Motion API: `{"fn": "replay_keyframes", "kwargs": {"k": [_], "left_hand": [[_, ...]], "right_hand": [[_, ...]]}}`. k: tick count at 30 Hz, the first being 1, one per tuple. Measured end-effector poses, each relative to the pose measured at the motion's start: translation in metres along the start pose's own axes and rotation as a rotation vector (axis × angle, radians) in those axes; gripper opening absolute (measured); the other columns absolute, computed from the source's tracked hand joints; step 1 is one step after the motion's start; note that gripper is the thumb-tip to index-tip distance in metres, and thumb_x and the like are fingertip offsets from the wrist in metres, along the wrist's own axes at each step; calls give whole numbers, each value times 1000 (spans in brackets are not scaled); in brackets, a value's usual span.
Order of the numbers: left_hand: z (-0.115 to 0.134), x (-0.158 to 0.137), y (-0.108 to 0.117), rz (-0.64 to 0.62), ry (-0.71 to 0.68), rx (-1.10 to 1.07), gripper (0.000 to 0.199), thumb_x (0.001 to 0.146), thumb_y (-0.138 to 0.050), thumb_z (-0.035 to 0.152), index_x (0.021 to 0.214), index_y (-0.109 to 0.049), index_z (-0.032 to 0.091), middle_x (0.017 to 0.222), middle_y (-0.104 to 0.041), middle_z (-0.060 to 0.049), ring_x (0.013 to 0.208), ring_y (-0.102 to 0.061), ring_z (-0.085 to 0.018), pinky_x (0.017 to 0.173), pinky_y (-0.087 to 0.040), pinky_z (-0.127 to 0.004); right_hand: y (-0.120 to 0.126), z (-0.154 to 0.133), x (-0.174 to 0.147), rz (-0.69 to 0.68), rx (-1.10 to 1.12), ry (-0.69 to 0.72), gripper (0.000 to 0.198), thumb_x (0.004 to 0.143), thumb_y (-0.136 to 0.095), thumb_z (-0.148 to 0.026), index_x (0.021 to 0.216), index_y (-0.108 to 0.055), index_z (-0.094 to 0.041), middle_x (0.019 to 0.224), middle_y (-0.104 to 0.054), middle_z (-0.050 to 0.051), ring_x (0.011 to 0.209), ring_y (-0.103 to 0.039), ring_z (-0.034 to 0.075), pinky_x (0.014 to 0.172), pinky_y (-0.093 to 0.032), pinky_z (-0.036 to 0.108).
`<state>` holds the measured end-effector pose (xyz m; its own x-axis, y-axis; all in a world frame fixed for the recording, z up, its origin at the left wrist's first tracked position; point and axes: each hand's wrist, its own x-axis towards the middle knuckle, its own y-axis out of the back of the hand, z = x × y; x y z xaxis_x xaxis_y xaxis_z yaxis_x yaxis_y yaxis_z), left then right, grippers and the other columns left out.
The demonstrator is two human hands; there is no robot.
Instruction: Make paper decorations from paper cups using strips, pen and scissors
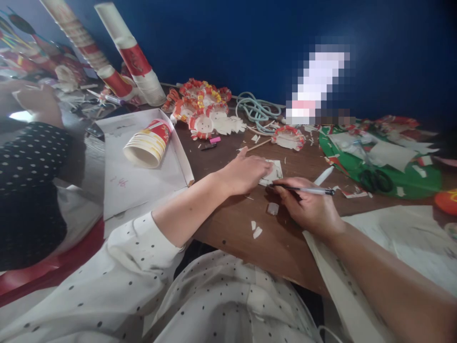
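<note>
My right hand [310,207] is closed around a pen [314,190], whose tip touches or nearly touches the lower edge of a small piece of white paper [275,170]. Dark lines show on that paper. Stretched out flat, the fingers of my left hand [246,174] press the paper to the brown table [228,224]; part of the sheet is hidden under them. Close to my right hand lie a small clear plastic piece [273,208] and a white marker-like stick [324,176]. White paper scraps [257,232] lie nearer to me.
Left is a shallow white box [117,166] holding stacked paper cups [148,143]. Tall cup stacks [139,71] stand behind it. Decorated paper crafts [202,112] and a pale blue cord [255,112] lie at the back. Scissors [376,181] rest on green sheet [414,183]. A person's sleeve [32,147] is at left.
</note>
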<state>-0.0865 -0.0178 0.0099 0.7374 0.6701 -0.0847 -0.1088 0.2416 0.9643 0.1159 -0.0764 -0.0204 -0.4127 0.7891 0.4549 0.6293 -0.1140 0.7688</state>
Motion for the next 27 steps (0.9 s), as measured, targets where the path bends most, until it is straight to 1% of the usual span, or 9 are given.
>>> {"fn": "replay_keyframes", "kwargs": {"k": [6, 12, 18, 27], "left_hand": [[-1, -1, -1, 27, -21, -11, 46, 92, -41, 6, 129, -60, 27, 145, -57, -3, 138, -46, -19, 123, -1, -55], [1, -1, 1, -5, 6, -12, 47, 91, -41, 5, 129, -60, 26, 146, -56, -3, 140, -43, -20, 123, -1, -54], [-1, -1, 0, 6, -17, -16, 50, 89, -42, 4, 130, -59, 26, 146, -56, -3, 139, -44, -20, 122, -1, -56], [-2, -1, -1, 1, -21, -11, 51, 87, -43, 3, 130, -59, 27, 147, -55, -3, 140, -43, -20, 123, -7, -55]], "right_hand": [[0, 0, -1, -11, 1, -19, 19, 96, -53, -29, 102, -71, -23, 96, -77, 6, 93, -72, 24, 86, -58, 40], [1, 1, -1, 2, -22, 4, 19, 96, -54, -27, 101, -71, -20, 95, -77, 7, 91, -73, 23, 84, -58, 38], [2, -1, 0, 19, -28, 2, 20, 95, -54, -29, 99, -72, -21, 94, -77, 7, 90, -73, 24, 83, -58, 38], [1, -1, -1, 33, -20, -4, 19, 95, -55, -30, 97, -73, -22, 92, -77, 7, 89, -73, 24, 83, -59, 38]]}}
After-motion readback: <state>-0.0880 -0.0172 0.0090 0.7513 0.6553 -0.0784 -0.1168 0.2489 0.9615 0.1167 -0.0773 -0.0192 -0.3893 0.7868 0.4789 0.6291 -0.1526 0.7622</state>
